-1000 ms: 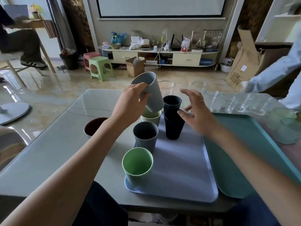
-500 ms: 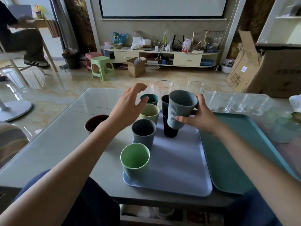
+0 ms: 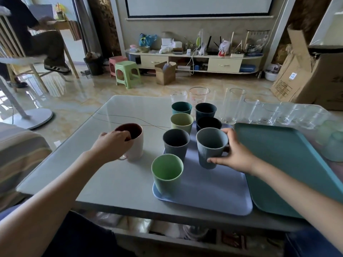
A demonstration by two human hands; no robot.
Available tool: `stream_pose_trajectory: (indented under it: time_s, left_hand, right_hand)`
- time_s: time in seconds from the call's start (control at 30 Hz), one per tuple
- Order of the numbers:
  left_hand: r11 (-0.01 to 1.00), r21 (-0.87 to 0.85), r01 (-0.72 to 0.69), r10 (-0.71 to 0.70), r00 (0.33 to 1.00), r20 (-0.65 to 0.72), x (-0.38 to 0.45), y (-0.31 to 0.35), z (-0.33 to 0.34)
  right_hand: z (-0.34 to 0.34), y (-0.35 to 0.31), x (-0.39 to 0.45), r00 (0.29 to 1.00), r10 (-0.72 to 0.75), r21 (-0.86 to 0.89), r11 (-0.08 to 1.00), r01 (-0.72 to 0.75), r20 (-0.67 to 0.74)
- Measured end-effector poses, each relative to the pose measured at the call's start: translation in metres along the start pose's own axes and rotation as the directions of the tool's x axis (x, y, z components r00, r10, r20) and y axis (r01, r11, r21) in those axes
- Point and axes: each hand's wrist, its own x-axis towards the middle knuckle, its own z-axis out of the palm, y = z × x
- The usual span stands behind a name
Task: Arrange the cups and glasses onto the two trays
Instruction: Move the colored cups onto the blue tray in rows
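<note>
On the blue tray (image 3: 213, 197), the near right part is bare, so a hand can pass there. Its left column and far end are blocked by cups (image 3: 176, 143). Right of this tray, the teal tray (image 3: 278, 164) is free. Behind it, glasses (image 3: 267, 114) stand in a row.

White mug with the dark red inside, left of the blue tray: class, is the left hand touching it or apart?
Touching. The head view shows the left hand on the white mug, fingers curled over its near rim.

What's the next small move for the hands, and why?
Probably the left hand lifts the white mug onto the blue tray: it already grips the mug, which stands on the table off the tray. The right hand seems to be setting its grey cup down there.
</note>
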Motion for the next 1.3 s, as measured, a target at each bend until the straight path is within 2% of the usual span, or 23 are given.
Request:
stream_pose_trajectory:
  time_s: [0.07, 0.13, 0.17, 0.23, 0.27, 0.3, 0.37, 0.47, 0.53, 0.6, 0.73, 0.87, 1.0, 1.13, 1.3]
  left_hand:
    - [0.998, -0.029, 0.052, -0.05, 0.995, 0.083, -0.002, 0.0, 0.002]
    - [0.981, -0.139, 0.138, -0.117, 0.982, 0.147, 0.0, 0.006, -0.003]
    - [0.977, -0.162, 0.138, -0.108, 0.977, 0.184, -0.002, 0.009, -0.009]
    - [0.985, -0.174, 0.017, 0.023, 0.974, 0.227, -0.005, 0.017, -0.019]
    - [0.986, -0.168, -0.004, 0.04, 0.976, 0.216, -0.005, 0.012, -0.015]
    - [0.996, -0.087, -0.015, 0.032, 0.979, 0.202, -0.008, 0.007, -0.006]
    - [0.994, -0.097, 0.04, -0.026, 0.99, 0.137, 0.003, 0.0, -0.001]
    - [0.994, -0.106, -0.007, 0.016, 0.997, 0.08, 0.011, -0.004, -0.006]
    - [0.99, -0.138, -0.005, 0.014, 0.998, 0.062, 0.016, -0.005, -0.012]
    - [0.984, -0.18, -0.015, 0.009, 0.999, -0.032, 0.018, -0.004, -0.021]
    - [0.977, -0.194, -0.092, 0.03, 0.953, -0.302, 0.005, 0.024, -0.052]
    - [0.904, -0.349, -0.247, 0.059, 0.88, -0.472, -0.015, 0.054, -0.078]
    - [0.792, -0.478, -0.378, 0.131, 0.872, -0.472, -0.039, 0.08, -0.098]
    - [0.747, -0.458, -0.481, 0.257, 0.845, -0.469, -0.064, 0.109, -0.111]
    - [0.699, -0.435, -0.567, 0.423, 0.819, -0.388, -0.086, 0.137, -0.098]
  right_hand:
    - [0.009, 0.008, 0.004, 1.0, -0.006, -0.04, 0.999, 0.006, 0.001]
    - [0.018, 0.014, 0.007, 1.0, -0.019, -0.011, 1.0, 0.02, 0.02]
    - [0.022, 0.015, 0.007, 1.0, -0.022, 0.024, 0.999, 0.021, 0.017]
    - [0.025, 0.016, 0.007, 1.0, -0.013, 0.065, 0.998, 0.013, 0.006]
    - [0.025, 0.017, 0.008, 1.0, -0.005, 0.058, 0.998, 0.004, 0.005]
    - [0.024, 0.018, 0.009, 1.0, 0.007, 0.038, 0.999, -0.007, 0.021]
    - [0.016, 0.016, 0.01, 0.993, 0.055, -0.039, 0.998, -0.051, 0.108]
    - [-0.004, 0.008, 0.008, 0.958, 0.173, -0.22, 0.968, -0.122, 0.228]
    - [-0.019, 0.002, 0.005, 0.959, 0.189, -0.317, 0.941, -0.115, 0.213]
    - [-0.028, -0.005, 0.002, 0.979, 0.117, -0.353, 0.934, -0.052, 0.165]
    - [-0.028, -0.029, 0.0, 0.989, -0.14, -0.289, 0.946, 0.146, 0.043]
    - [-0.02, -0.069, -0.005, 0.956, -0.292, -0.152, 0.946, 0.287, -0.011]
    - [-0.016, -0.101, -0.014, 0.951, -0.309, 0.006, 0.951, 0.309, -0.02]
    - [-0.011, -0.116, -0.022, 0.957, -0.29, 0.116, 0.951, 0.286, 0.02]
    - [-0.016, -0.114, -0.032, 0.966, -0.252, 0.214, 0.948, 0.236, 0.049]
